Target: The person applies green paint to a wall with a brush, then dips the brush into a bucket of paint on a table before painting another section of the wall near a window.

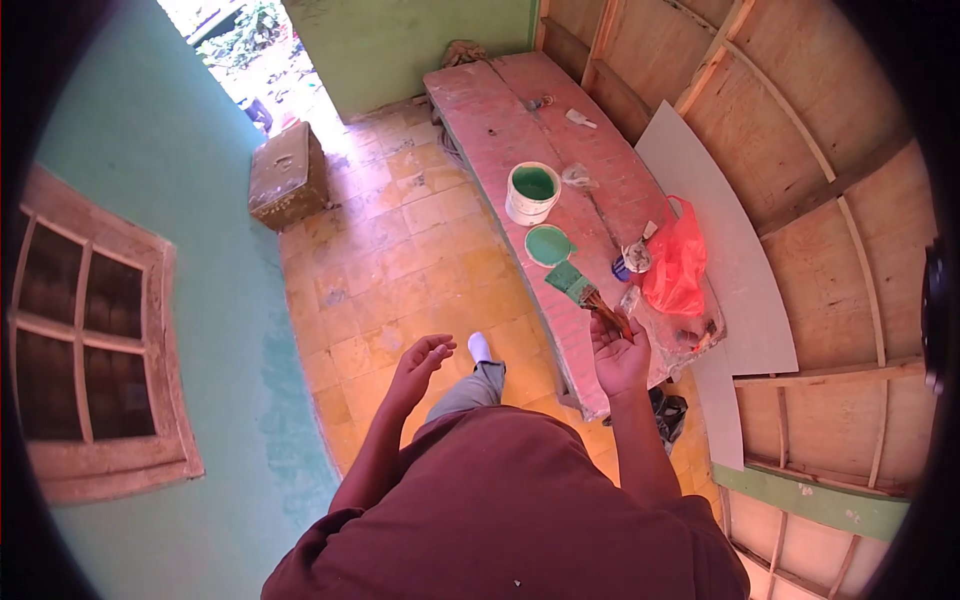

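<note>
In my right hand is a paintbrush, its wide bristles green with paint and pointing up and to the left. The fingers are closed round its wooden handle near the red table's front end. My left hand hangs in the air over the yellow floor, touching nothing, its fingers partly bent and apart. Just past the bristles lies a round lid coated in green paint. Behind it stands a white bucket with green paint inside.
The red table also bears a red plastic bag, a small tin and a clear bag. A brown box sits by the doorway. To the left is a wooden window in the teal wall. A pale board leans right.
</note>
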The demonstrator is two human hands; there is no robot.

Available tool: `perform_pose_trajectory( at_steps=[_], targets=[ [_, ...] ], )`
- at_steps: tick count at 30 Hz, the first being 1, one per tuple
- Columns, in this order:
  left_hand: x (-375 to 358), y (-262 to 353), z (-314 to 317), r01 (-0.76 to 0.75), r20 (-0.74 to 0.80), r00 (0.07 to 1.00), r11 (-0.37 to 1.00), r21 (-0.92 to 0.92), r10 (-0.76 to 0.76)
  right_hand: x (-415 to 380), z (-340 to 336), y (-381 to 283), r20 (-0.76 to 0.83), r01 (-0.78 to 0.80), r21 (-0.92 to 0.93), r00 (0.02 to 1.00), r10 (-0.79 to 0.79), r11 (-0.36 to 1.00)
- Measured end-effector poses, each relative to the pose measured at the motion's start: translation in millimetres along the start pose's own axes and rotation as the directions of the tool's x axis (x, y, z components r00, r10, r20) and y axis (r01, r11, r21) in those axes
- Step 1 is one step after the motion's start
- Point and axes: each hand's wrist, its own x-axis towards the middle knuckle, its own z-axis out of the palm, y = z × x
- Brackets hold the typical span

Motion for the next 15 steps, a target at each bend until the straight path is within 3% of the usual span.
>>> perform_pose_trajectory(
  at_steps=[3,8,15],
  targets=[
    [63.0,21.2,-1.1,0.021,0.027,0.999,1.000,-0.006,-0.021,47.7,14.3,-14.4,-0.041,0.044,0.012,0.998,-0.043,0.999],
    [158.4,52.5,-11.5,-0.034,0.157,0.987,0.999,0.012,0.031,124.2,47.2,-31.0,-0.067,0.243,-0.124,0.965,-0.252,0.962],
    [220.6,83.6,-32.0,0.074,0.087,0.993,0.995,0.060,-0.079,232.2,44.0,-34.9,-0.175,0.293,-0.402,0.905,-0.387,0.868]
  ],
)
